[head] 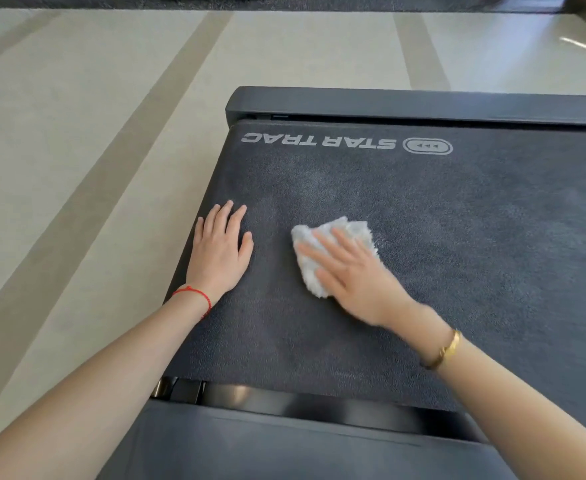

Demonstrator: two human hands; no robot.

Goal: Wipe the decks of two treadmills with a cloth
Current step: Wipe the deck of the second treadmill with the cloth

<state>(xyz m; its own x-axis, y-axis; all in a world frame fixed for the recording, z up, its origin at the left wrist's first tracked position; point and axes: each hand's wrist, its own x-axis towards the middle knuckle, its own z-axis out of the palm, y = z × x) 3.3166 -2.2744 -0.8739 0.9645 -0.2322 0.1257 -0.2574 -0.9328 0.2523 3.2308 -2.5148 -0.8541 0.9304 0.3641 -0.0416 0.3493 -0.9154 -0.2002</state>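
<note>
A dark grey treadmill deck (pixel 457 220) fills the middle and right of the view, with white "STAR TRAC" lettering near its far end. On it lies a crumpled white fluffy cloth (pixel 348 228). My right hand (pixel 350 275) lies flat on the cloth with its fingers straight and spread, pressing it to the belt; the hand looks motion-blurred. My left hand (pixel 220 249) rests flat on the belt near its left edge, fingers straight, holding nothing. Only one treadmill shows in this view.
The treadmill's dark end cap (pixel 388 103) crosses the far end, and a dark frame cover (pixel 284 441) lies near me. Pale floor (pixel 77 150) with beige stripes spreads to the left and beyond. A dark strip runs along the top edge.
</note>
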